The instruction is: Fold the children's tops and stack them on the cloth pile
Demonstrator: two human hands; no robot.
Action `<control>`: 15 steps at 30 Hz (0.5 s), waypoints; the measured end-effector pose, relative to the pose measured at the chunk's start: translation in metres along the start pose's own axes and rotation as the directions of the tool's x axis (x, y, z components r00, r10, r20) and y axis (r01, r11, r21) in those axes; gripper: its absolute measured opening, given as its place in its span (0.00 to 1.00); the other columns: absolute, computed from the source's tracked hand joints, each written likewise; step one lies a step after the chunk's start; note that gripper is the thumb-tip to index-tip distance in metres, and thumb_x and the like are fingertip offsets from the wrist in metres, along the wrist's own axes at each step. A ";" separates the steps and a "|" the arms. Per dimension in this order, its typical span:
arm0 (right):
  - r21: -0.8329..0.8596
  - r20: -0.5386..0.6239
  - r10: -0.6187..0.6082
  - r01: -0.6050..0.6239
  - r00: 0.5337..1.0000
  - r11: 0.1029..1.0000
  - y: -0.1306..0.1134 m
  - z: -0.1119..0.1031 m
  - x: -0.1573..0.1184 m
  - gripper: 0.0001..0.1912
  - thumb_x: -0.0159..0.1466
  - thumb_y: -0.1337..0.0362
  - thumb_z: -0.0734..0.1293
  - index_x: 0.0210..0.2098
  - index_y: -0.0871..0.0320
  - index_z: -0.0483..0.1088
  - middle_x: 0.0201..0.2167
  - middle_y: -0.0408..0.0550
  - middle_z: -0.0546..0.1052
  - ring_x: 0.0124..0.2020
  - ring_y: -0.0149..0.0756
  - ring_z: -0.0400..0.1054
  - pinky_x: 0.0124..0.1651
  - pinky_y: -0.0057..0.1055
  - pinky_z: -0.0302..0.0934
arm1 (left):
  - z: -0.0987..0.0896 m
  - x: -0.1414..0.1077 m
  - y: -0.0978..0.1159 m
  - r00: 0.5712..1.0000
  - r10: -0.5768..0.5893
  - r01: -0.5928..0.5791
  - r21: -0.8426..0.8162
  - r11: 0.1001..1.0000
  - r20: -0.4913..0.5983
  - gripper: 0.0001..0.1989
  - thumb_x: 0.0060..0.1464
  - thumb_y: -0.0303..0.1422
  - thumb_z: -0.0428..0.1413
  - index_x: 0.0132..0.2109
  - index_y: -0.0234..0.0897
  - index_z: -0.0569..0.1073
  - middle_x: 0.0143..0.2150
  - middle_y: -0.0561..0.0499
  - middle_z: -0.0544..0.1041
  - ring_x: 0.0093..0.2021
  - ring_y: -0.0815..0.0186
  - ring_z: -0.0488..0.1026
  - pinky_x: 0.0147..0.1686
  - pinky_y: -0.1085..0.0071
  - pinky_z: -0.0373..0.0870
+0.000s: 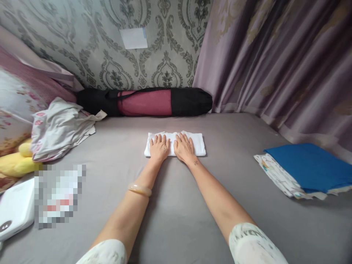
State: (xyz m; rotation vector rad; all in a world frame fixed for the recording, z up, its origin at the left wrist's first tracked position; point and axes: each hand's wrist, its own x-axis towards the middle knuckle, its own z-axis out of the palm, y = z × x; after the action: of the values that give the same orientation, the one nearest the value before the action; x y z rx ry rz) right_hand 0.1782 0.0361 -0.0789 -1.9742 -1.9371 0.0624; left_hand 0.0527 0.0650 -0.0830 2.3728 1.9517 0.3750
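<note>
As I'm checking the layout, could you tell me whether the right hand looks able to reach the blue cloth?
Probably yes: the right hand rests flat on the white cloth, and only gray sheet lies between it and the blue cloth.

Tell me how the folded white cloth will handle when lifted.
The folded white cloth looks like soft fabric with an uneven far edge, so it may sag or unfold when lifted. Its small bundle suggests little weight. Lying flat under the left hand and right hand, it seems unlikely to roll.

A grey sheet (pixel 176 205) carries a white cloth (pixel 199 143), folded stack (pixel 310 167) and long bag (pixel 145 103)
</note>
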 end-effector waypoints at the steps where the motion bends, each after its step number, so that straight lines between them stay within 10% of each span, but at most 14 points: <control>1: 0.001 0.001 0.002 -0.002 1.000 1.000 0.000 0.000 0.000 0.26 0.71 0.60 0.50 0.65 0.61 0.59 0.68 0.54 0.58 0.69 0.44 0.47 0.68 0.47 0.37 | 0.000 0.000 0.000 1.000 -0.001 0.001 -0.001 1.000 -0.002 0.27 0.67 0.41 0.35 0.65 0.34 0.62 0.69 0.40 0.60 0.69 0.52 0.53 0.66 0.49 0.47; 15: -0.032 -0.015 0.186 -0.187 0.982 0.982 0.011 -0.005 0.003 0.29 0.72 0.59 0.49 0.66 0.70 0.56 0.68 0.62 0.55 0.70 0.47 0.44 0.69 0.48 0.33 | -0.005 0.002 -0.009 0.995 -0.097 0.097 0.012 0.995 -0.032 0.28 0.66 0.41 0.36 0.64 0.30 0.63 0.69 0.36 0.58 0.70 0.50 0.51 0.66 0.49 0.48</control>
State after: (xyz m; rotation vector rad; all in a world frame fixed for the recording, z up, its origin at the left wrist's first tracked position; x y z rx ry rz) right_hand 0.1900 0.0384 -0.0769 -2.1683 -1.7514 0.0675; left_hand 0.0436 0.0682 -0.0793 2.2822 2.0797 0.3971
